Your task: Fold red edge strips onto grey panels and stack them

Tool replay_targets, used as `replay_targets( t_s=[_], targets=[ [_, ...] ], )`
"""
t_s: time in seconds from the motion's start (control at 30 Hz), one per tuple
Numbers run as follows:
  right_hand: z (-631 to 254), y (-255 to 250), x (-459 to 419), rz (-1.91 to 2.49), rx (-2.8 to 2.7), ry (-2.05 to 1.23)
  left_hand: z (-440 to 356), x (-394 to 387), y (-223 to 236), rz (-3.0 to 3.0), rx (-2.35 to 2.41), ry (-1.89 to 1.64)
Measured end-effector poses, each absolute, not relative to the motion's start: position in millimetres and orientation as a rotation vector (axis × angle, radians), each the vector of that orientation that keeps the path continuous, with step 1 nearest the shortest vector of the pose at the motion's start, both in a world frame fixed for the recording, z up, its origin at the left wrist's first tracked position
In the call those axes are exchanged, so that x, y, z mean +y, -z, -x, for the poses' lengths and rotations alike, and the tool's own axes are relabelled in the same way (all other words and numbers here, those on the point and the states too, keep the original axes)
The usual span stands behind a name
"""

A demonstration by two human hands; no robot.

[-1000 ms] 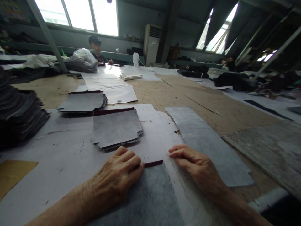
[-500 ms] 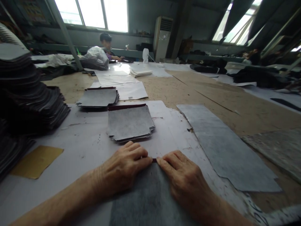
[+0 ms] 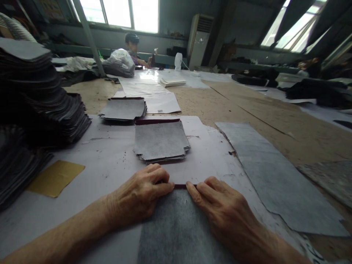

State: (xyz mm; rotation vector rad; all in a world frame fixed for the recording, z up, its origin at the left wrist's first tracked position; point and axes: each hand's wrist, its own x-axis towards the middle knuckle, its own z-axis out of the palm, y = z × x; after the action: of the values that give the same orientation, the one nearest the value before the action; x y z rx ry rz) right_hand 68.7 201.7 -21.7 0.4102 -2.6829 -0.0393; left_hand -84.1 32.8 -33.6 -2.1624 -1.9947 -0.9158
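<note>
A grey-backed sheet (image 3: 181, 227) with a narrow maroon folded strip along its far edge lies before me on white paper. My left hand (image 3: 144, 189) is closed, with its thumb and fingertips on the left part of that strip. On the strip's right part press the fingers of my right hand (image 3: 222, 200), also closed. A short length of maroon shows between the two hands. Just beyond them sits a small stack of similar grey pieces (image 3: 162, 139) with a maroon far edge. Another such stack (image 3: 123, 108) is farther off to the left.
Tall piles of dark sheets (image 3: 55, 106) stand at left, near a tan card (image 3: 57, 178). A long grey sheet (image 3: 275, 176) lies at right. Across the table are white papers (image 3: 173, 82), a plastic bag (image 3: 121, 63) and a seated person (image 3: 133, 47).
My hands have moved apart along the folded edge, so more of the maroon strip shows between them. The whole view has shifted slightly, with table items appearing farther right.
</note>
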Motion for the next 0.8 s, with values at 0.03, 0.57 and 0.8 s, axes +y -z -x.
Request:
replay_targets(
  t_s=[0.03, 0.57, 0.8],
  targets=[
    [-67, 18, 198, -0.443, -2.696, 0.151, 84, 33, 33, 2.172, -1.996, 0.892],
    [-45, 28, 184, -0.492, -2.530, -0.035, 102, 13, 27, 2.209, -2.077, 0.990],
    [-46, 32, 183, -0.474, -2.553, -0.101, 98, 14, 22, 2.223, -2.080, 0.875]
  ],
)
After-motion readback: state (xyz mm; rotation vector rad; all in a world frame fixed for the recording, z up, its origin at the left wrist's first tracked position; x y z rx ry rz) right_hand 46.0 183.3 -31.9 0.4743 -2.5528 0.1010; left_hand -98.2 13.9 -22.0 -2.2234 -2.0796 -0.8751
